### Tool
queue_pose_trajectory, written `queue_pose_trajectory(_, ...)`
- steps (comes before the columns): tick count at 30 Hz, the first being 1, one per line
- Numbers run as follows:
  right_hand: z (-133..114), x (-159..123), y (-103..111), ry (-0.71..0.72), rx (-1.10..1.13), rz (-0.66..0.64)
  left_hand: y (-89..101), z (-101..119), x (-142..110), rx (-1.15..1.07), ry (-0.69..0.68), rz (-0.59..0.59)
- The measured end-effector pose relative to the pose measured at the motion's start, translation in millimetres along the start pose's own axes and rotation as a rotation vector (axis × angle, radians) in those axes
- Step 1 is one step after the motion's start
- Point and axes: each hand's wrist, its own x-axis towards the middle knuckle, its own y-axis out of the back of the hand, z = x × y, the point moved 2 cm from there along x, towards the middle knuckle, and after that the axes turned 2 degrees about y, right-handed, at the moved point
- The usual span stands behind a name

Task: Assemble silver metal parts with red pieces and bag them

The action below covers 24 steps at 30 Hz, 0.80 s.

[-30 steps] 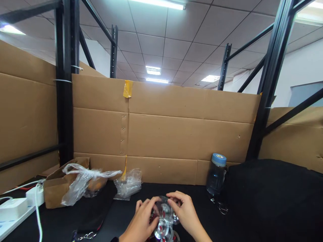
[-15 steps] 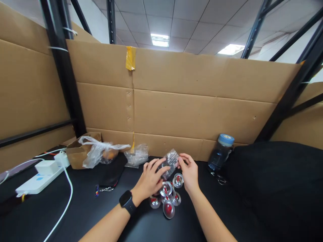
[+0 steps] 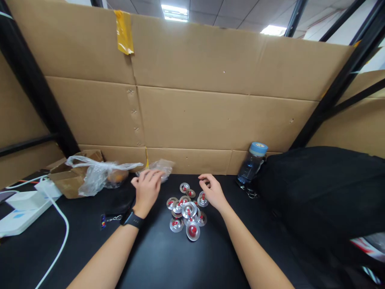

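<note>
On the black bench (image 3: pixel 168 265), between both forearms: a loose heap of finger cymbals (image 3: pixel 189 210), silvery domed discs with red straps, several overlapping in the middle, a few at the edges of the pile. Left of the heap and apart from it, left hand (image 3: pixel 146 190), back uppermost, fingers bent in front of a crumpled clear plastic bag (image 3: pixel 165 165); grip partly hidden, so cannot tell how far closed or whether holding the bag. Dark smartwatch (image 3: pixel 134 220) on the same wrist. At the other side, right hand (image 3: pixel 212 192) just beside the rightmost cymbal (image 3: pixel 203 199); grip loosely curled, with a gap between thumb and forefinger and nothing visible in it.

Farther left, a knotted plastic bag (image 3: pixel 94 178) next to an open cardboard box (image 3: pixel 67 184), then a white power strip (image 3: pixel 18 218). At right, a blue-lidded bottle (image 3: pixel 249 166) near the cardboard wall (image 3: pixel 186 120), beside a large black bag (image 3: pixel 319 192).
</note>
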Motion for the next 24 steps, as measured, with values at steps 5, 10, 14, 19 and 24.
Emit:
queue_pose_trajectory(5, 12.1, -11.2, 20.8, 0.049, -0.506, -0.400, -18.9, -26.2, -0.6, 0.099, 0.091, -0.226)
queue_pose_trajectory(10, 19.1, -18.0, 29.0, -0.014, -0.576, -0.600, -21.8, -17.2, -4.6, 0.093, 0.063, -0.281)
queue_pose_trajectory(14, 21.3, -16.1, 24.8, 0.014, -0.559, -0.573, -14.4, 2.2, -5.5, 0.003, -0.005, -0.227)
queue_pose_trajectory(19, 15.7, -13.9, 21.9, 0.061, -0.567, -0.412, -12.9, 32.1, -15.1, -0.291, -0.140, -0.291)
queue_pose_trajectory(24, -6.4, -12.6, 20.9, 0.159, -0.370, -0.209, -11.0, 54.6, -25.1, -0.436, -0.171, -0.371)
